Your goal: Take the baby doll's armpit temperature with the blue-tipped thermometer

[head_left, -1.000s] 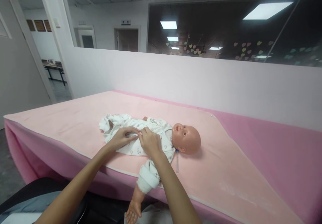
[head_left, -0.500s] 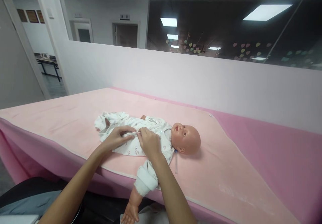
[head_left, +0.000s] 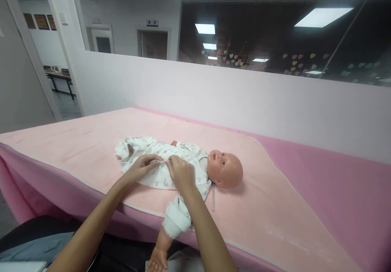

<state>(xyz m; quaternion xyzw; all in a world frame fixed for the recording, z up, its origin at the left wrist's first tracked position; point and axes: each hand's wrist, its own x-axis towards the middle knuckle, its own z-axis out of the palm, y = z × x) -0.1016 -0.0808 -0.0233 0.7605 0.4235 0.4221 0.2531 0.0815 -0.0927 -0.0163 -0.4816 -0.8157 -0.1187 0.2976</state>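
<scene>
A baby doll [head_left: 227, 168] lies on its back, head to the right, dressed in a white printed romper [head_left: 165, 181]. Over its belly, my left hand [head_left: 143, 167] has its thumb and fingertips closed on the romper's front edge. My right hand [head_left: 182, 173] pinches the same edge a little further right, near the doll's chest. A narrow white strip of the edge shows between both hands. The doll's near arm [head_left: 161, 250] hangs over the table's front edge, its white sleeve cuff [head_left: 176, 219] bunched above the forearm.
A peach-pink cover [head_left: 269, 206] spreads over the table, above a darker pink cloth [head_left: 330, 170]. Near the doll's neck lies a thin clear tube [head_left: 213, 198] with a blue end. A low white wall [head_left: 214, 96] with glass above runs behind the table.
The left fingers have shifted slightly along the romper's edge, and the strip between the hands looks narrower. My right hand holds its place; the doll has not moved.
</scene>
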